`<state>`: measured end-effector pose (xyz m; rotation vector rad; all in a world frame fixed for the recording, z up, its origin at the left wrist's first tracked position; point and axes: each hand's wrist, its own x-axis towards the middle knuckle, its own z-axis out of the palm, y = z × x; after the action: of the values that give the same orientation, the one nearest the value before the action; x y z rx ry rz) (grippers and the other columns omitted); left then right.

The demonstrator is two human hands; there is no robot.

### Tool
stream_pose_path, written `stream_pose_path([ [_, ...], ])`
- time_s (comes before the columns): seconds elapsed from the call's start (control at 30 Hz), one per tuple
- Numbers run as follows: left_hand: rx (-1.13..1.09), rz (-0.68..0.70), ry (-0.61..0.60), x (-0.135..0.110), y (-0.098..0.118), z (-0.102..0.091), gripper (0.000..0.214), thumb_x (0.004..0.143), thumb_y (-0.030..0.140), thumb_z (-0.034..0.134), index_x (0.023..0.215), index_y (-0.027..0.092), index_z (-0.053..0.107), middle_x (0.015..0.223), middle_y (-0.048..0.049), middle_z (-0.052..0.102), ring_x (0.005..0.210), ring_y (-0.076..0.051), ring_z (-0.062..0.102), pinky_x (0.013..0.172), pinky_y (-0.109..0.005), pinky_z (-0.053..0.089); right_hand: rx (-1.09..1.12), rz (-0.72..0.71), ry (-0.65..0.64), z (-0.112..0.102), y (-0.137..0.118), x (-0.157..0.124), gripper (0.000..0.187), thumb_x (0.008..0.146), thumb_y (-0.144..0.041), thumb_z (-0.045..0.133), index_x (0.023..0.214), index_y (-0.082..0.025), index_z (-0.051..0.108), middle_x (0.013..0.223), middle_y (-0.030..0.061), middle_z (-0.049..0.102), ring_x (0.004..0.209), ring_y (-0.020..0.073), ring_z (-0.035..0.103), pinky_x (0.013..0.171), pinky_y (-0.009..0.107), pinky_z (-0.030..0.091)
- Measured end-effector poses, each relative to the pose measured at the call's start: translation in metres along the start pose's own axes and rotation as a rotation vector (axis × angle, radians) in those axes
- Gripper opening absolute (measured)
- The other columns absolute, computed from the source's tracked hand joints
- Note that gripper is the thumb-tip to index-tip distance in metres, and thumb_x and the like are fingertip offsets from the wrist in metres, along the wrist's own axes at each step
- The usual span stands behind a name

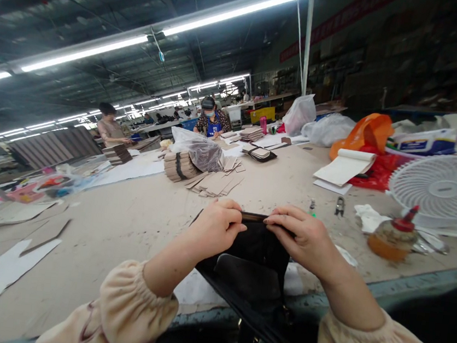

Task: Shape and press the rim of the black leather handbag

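Note:
A black bag [252, 251] hangs open at the table's near edge, its mouth facing me. My left hand [222, 223] pinches the far rim of the bag on the left, thumb and fingers closed over it. On the same rim, a short way to the right, my right hand [301, 235] grips with thumb and fingertips. Between the two hands a brown strip shows along the rim's top. Dark fabric fills the inside of the bag, and its lower part drops below the table edge, with a metal fitting at the right.
Cut board pieces [216, 184] lie beyond my hands beside a bundled stack [179, 166]. On the right are a glue bottle [394, 237], a white fan [445, 185], clippers [340, 206] and a notepad [347, 166]. White sheets [2, 275] lie left. Two people work farther back.

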<state>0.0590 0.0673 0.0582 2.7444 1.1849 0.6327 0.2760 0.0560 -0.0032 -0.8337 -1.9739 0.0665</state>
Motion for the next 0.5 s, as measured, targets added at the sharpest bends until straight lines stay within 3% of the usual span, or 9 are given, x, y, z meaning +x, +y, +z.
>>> stream_pose_path([
  [0.13,-0.003,-0.079,0.019,0.0008,0.0022,-0.0006,0.017,0.077,0.016,0.064,0.061,0.015,0.059,0.089,-0.0018,0.062,0.086,-0.015,0.056,0.078,-0.027,0.044,0.033,0.031,-0.001,0.0035,-0.0032,0.001,0.011,0.09,-0.021,0.052,0.091,-0.021,0.063,0.093,0.0031,0.061,0.084,0.0155,0.057,0.076,0.027,0.046],
  [0.23,0.009,-0.12,0.017,0.0018,0.0026,-0.0004,0.018,0.077,0.016,0.064,0.06,0.014,0.059,0.085,-0.0023,0.062,0.082,-0.015,0.056,0.075,-0.026,0.045,0.042,0.093,0.083,0.0077,-0.002,-0.0001,0.006,0.086,-0.025,0.058,0.091,-0.021,0.06,0.085,0.0016,0.062,0.078,0.0155,0.059,0.071,0.026,0.046],
  [0.37,0.041,-0.127,0.018,0.0038,0.0009,0.0005,0.018,0.077,0.017,0.065,0.06,0.014,0.06,0.076,-0.0024,0.06,0.076,-0.014,0.056,0.07,-0.025,0.044,0.051,0.199,0.134,0.0102,0.0,-0.0006,0.025,0.082,-0.031,0.064,0.105,-0.02,0.059,0.086,0.0018,0.065,0.077,0.017,0.061,0.072,0.027,0.048],
  [0.5,0.061,-0.133,0.021,0.0058,-0.0004,0.0013,0.02,0.077,0.019,0.065,0.059,0.013,0.059,0.074,-0.0023,0.059,0.073,-0.014,0.055,0.067,-0.024,0.043,0.047,0.221,0.084,0.0089,-0.0004,0.0018,0.023,0.085,-0.034,0.06,0.101,-0.02,0.066,0.087,0.0037,0.065,0.078,0.0184,0.06,0.069,0.028,0.047],
])
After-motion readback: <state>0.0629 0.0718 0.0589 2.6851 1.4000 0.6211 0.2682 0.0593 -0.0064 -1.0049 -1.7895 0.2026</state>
